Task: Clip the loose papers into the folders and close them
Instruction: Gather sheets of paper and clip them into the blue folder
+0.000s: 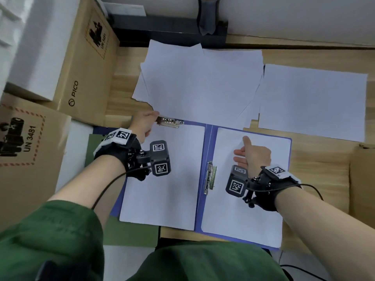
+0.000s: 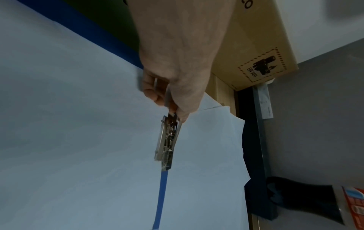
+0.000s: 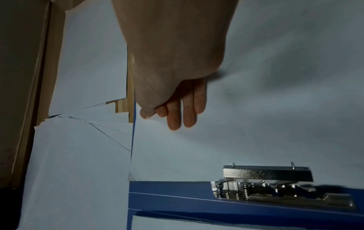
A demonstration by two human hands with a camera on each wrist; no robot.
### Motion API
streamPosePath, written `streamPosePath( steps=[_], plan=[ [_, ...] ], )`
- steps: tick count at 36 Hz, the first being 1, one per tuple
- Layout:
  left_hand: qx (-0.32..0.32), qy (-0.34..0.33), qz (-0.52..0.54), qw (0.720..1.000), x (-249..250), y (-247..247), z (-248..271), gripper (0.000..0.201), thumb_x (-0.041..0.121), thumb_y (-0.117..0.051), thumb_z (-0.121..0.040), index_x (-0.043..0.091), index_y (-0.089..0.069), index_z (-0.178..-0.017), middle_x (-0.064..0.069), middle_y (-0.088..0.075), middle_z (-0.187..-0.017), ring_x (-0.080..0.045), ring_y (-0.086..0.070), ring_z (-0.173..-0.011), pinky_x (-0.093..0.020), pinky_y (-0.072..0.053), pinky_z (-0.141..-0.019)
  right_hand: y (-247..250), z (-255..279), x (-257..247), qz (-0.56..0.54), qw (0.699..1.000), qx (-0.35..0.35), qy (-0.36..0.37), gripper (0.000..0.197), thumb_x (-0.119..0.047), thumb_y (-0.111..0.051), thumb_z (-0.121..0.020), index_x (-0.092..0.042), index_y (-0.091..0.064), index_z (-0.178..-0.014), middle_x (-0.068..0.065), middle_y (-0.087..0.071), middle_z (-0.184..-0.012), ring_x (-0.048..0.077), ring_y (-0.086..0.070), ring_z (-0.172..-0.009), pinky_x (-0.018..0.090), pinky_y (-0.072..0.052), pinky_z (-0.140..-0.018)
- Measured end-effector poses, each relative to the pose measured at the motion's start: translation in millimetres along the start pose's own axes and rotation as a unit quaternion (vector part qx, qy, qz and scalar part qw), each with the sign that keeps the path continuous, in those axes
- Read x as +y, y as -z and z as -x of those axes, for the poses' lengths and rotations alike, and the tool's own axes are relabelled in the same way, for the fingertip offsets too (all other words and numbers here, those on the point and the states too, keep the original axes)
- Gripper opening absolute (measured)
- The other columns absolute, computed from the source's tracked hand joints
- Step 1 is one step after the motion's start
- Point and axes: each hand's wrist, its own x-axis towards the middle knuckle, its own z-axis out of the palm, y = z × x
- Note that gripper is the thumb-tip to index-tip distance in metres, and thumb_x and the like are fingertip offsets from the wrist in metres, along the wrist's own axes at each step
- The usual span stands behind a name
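here the top clip (image 1: 170,122) is pinched at its outer end by the left hand (image 1: 142,125), fingers curled round the lever; whether it is being pressed down or lifted cannot be told. the clip's long axis runs along the far edge of the blue folder (image 1: 209,138), away from the fingertips toward the spine. the left sheet (image 1: 162,189) lies just under it, nearer the body. the right hand (image 1: 253,157) rests on the right sheet (image 1: 243,209) with straight fingers, holding nothing, beside the spine clip (image 1: 210,177). loose papers (image 1: 200,82) lie beyond the folder, nearer the left hand.
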Motion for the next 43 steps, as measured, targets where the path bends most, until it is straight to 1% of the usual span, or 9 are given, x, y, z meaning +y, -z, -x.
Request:
streamPosePath(
  steps=[6,9,14,18,21,25,31,39,43],
  plan=[
    [0.052,0.002,0.009,0.999,-9,1,-19,0.014,0.016,-0.07,-0.085,0.025,-0.061,-0.08,0.003,-0.056,-0.078,-0.014,-0.046,-0.06,-0.017,-0.027,-0.04,0,0,-5,0.011,1.0,-0.02,-0.015,0.043,-0.043,-0.048,-0.095,-0.008,-0.054,-0.072,0.003,-0.064,-0.074,0.017,-0.061,-0.063,0.03,-0.05,-0.067],
    [0.065,-0.007,0.005,0.998,-10,0,-23,0.016,0.016,-0.072,-0.082,0.025,-0.061,-0.089,0.01,-0.054,-0.074,-0.014,-0.053,-0.078,-0.02,-0.032,-0.049,0,-1,2,0.007,1.0,0.022,0.017,0.042,-0.044,-0.053,-0.092,-0.008,-0.058,-0.072,0.004,-0.069,-0.073,0.018,-0.066,-0.06,0.032,-0.055,-0.066],
    [0.067,-0.01,0.0,0.998,-10,3,-27,0.02,0.017,-0.075,-0.08,0.023,-0.061,-0.094,0.011,-0.054,-0.075,-0.006,-0.047,-0.064,-0.021,-0.037,-0.058,-1,-2,-3,0.011,1.0,-0.012,-0.003,0.042,-0.043,-0.047,-0.096,-0.008,-0.052,-0.073,0.002,-0.064,-0.072,0.016,-0.061,-0.063,0.028,-0.051,-0.066],
    [0.068,-0.009,0.003,0.998,-10,2,-25,0.017,0.018,-0.075,-0.081,0.024,-0.06,-0.086,0.009,-0.055,-0.075,-0.008,-0.049,-0.063,-0.02,-0.032,-0.048,-3,-5,0,0.013,1.0,0.012,0.012,0.043,-0.045,-0.05,-0.094,-0.009,-0.055,-0.071,0.0,-0.065,-0.069,0.015,-0.064,-0.057,0.027,-0.051,-0.062],
    [0.046,-0.031,0.017,0.998,-8,4,-21,0.023,0.013,-0.072,-0.083,0.021,-0.061,-0.102,0.009,-0.055,-0.079,-0.008,-0.05,-0.069,-0.017,-0.036,-0.052,-4,-5,5,0.02,0.998,0.044,0.034,0.043,-0.046,-0.053,-0.091,-0.01,-0.06,-0.07,-0.001,-0.068,-0.063,0.012,-0.064,-0.044,0.026,-0.053,-0.055],
    [-0.001,-0.061,0.056,0.997,-9,15,-10,0.019,0.008,-0.06,-0.092,0.025,-0.056,-0.098,0.006,-0.055,-0.088,-0.008,-0.049,-0.068,-0.02,-0.041,-0.059,2,-3,-2,0.029,0.999,-0.036,0.018,0.044,-0.045,-0.044,-0.097,-0.009,-0.053,-0.074,0.0,-0.064,-0.071,0.015,-0.063,-0.057,0.026,-0.05,-0.058],
    [0.072,-0.074,0.055,0.993,-42,47,16,0.029,0.008,-0.049,-0.093,0.017,-0.056,-0.12,0.003,-0.054,-0.101,-0.006,-0.049,-0.073,-0.017,-0.04,-0.058,10,-1,4,0.013,0.998,-0.049,0.038,0.038,-0.039,-0.05,-0.095,-0.009,-0.057,-0.074,0.008,-0.072,-0.09,0.01,-0.066,-0.043,0.021,-0.056,-0.052],
    [0.072,0.004,-0.028,0.997,-90,70,40,0.039,0.012,-0.048,-0.096,0.012,-0.049,-0.135,-0.007,-0.053,-0.134,-0.021,-0.049,-0.11,-0.027,-0.035,-0.086,19,13,19,-0.013,0.994,-0.107,0.018,0.026,-0.024,-0.046,-0.097,-0.007,-0.053,-0.078,0.015,-0.069,-0.104,0.028,-0.068,-0.074,0.034,-0.049,-0.055],
    [0.061,0.011,-0.021,0.998,-97,76,49,0.042,0.015,-0.053,-0.096,0.011,-0.046,-0.137,-0.009,-0.048,-0.14,-0.027,-0.045,-0.127,-0.032,-0.038,-0.094,17,27,43,0.026,0.992,-0.125,0.022,0.024,-0.026,-0.047,-0.097,-0.011,-0.059,-0.084,0.007,-0.072,-0.093,0.017,-0.072,-0.059,0.025,-0.058,-0.053]
  ],
)
